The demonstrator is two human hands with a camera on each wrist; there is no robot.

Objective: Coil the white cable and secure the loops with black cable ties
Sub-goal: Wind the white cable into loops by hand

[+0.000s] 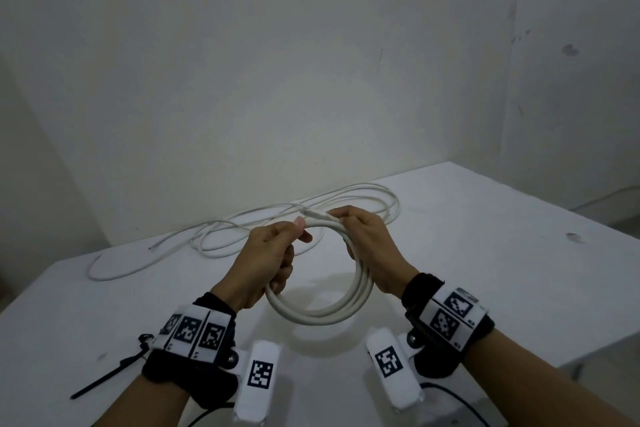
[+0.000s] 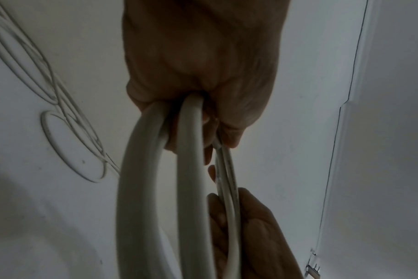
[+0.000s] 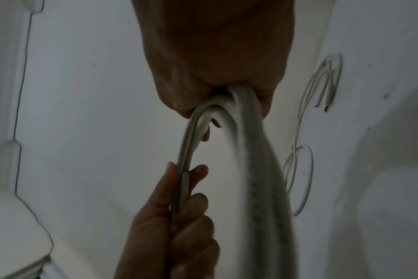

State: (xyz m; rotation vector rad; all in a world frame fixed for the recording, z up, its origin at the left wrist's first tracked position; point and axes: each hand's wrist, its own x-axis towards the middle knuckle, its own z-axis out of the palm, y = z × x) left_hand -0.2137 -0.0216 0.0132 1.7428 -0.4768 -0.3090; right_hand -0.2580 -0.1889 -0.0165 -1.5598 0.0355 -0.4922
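From the head view we see our left hand [image 1: 273, 260] and right hand [image 1: 369, 246] raised above the white worktop [image 1: 485, 253], both curled around a round coil of the white cable [image 1: 322, 312]. The left hand grips the coil's left side, with thumb and forefinger pinching the strand at the top; the right hand closes on the coil's right side and top. The rest of the cable trails away in loose loops [image 1: 263, 218] lying on the worktop behind our hands, close to the wall [image 1: 277, 62]. A black cable tie [image 1: 104, 380] lies on the worktop just beside our left wrist. From the left wrist view we see the left hand [image 2: 203, 62] closed over two thick turns of the white cable [image 2: 189, 169], a thinner-looking turn running down into the right hand [image 2: 255, 226], whose fingers wrap it. From the right wrist view we see the right hand [image 3: 217, 56] clenched on several turns of the cable [image 3: 251, 151], and the left hand [image 3: 170, 222] below pinching one strand between thumb and fingers; the loose loops [image 3: 301, 169] lie on the worktop beyond.
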